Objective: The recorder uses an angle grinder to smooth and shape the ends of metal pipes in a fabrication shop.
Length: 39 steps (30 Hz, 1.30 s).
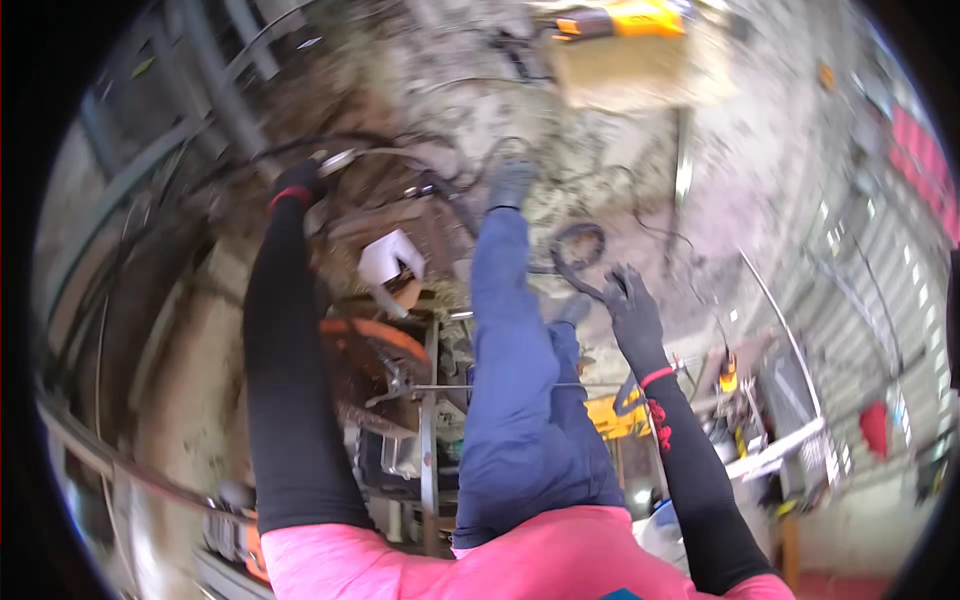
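My left hand [303, 182], in a dark glove with a red cuff, reaches out at the far left. Its fingers look closed by a pale, metallic-looking piece [338, 160] with a dark cable beside it; blur hides what kind of thing this is. My right hand [636, 315], also in a dark glove, is held out to the right of my legs. Its fingers are bent round the end of a black cable [580, 245], which curls into a loop in front of them.
My shoe [511, 184] stands on the stained floor. Beyond it, a yellow and black power tool [625, 18] lies on a cardboard box [625, 75]. An orange-rimmed disc [375, 338] and a white curved piece [390, 262] sit left of my legs. Metal bars [215, 80] rise at left.
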{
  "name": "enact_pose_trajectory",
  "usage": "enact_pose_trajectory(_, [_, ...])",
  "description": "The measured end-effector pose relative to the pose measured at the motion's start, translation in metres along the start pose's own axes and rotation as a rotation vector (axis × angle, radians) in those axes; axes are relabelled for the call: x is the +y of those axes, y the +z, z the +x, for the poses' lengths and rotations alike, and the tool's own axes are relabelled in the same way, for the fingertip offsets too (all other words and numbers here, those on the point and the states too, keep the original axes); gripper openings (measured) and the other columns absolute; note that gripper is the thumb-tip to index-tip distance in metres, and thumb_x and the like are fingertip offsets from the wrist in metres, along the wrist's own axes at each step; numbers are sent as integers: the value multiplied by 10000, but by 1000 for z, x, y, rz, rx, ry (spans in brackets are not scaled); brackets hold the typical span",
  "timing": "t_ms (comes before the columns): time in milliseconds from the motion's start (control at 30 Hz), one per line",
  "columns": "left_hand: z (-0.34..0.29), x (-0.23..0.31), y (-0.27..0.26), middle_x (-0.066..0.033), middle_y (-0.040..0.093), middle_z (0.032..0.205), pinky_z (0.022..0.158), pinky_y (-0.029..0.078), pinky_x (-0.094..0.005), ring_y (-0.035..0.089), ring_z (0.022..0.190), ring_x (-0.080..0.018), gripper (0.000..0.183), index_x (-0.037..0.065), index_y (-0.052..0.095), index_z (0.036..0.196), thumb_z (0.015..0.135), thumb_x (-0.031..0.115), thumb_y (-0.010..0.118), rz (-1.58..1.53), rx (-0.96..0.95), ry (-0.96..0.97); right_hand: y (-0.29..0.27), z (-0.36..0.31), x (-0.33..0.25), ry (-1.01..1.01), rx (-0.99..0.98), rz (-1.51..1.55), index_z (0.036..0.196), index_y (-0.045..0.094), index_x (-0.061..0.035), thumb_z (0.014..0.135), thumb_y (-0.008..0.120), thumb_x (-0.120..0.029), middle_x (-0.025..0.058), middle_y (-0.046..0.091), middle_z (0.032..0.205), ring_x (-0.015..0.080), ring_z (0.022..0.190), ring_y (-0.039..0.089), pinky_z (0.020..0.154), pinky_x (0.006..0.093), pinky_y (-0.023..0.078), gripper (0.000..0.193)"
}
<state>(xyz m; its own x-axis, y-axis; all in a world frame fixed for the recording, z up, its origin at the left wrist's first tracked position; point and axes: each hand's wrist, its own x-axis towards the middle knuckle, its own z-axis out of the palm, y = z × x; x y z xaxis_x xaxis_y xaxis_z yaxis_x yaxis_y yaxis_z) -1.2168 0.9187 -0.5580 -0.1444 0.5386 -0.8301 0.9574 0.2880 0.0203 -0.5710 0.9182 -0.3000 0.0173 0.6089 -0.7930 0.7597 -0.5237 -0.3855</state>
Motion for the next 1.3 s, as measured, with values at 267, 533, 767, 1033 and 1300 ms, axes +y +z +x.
enact_pose_trajectory(267, [-15, 49, -50, -261, 798, 1188, 954, 607, -548, 772, 1034, -460, 409, 45, 799, 1231, 996, 336, 634, 271, -117, 569, -68, -269, 172, 572, 126, 226, 1199, 685, -23, 1071, 726, -273, 159, 767, 1048, 287, 951, 726, 883, 425, 568, 284])
enact_pose_trajectory(533, [-116, 313, -75, -254, 786, 1194, 938, 596, -513, 743, 1130, -470, 423, 64, 755, 1301, 997, 339, 656, -142, -156, 581, -50, -462, 182, 607, 360, 514, 1074, 732, -4, 1061, 739, -328, 150, 737, 935, 235, 869, 685, 826, 423, 543, 325])
enact_pose_trajectory(767, [-375, 644, -3, -220, 811, 1235, 1008, 593, -471, 765, 1202, -404, 511, 48, 724, 1416, 1036, 387, 758, -195, 69, 1093, 35, -608, 283, 690, 635, 501, 1221, 730, -9, 1025, 710, -266, 179, 755, 1153, 349, 1035, 706, 916, 468, 558, 324])
enact_pose_trajectory(1033, [-794, 918, 197, -258, 723, 1370, 1059, 508, -421, 673, 1254, -367, 633, -83, 610, 1465, 1156, 469, 590, -559, -375, 1068, 44, -665, 588, 951, 1569, 20, 1433, 676, -13, 1120, 633, -185, 217, 716, 1298, 413, 1200, 682, 1077, 503, 547, 360])
enact_pose_trajectory(1300, [-856, 994, 324, -367, 716, 1284, 1035, 500, -603, 677, 1187, -562, 578, -65, 644, 1302, 1124, 441, 431, -219, 447, 835, -95, -729, 854, 929, 1688, 335, 1512, 650, -65, 1049, 646, -483, 247, 696, 1449, 443, 1361, 641, 1161, 527, 497, 623])
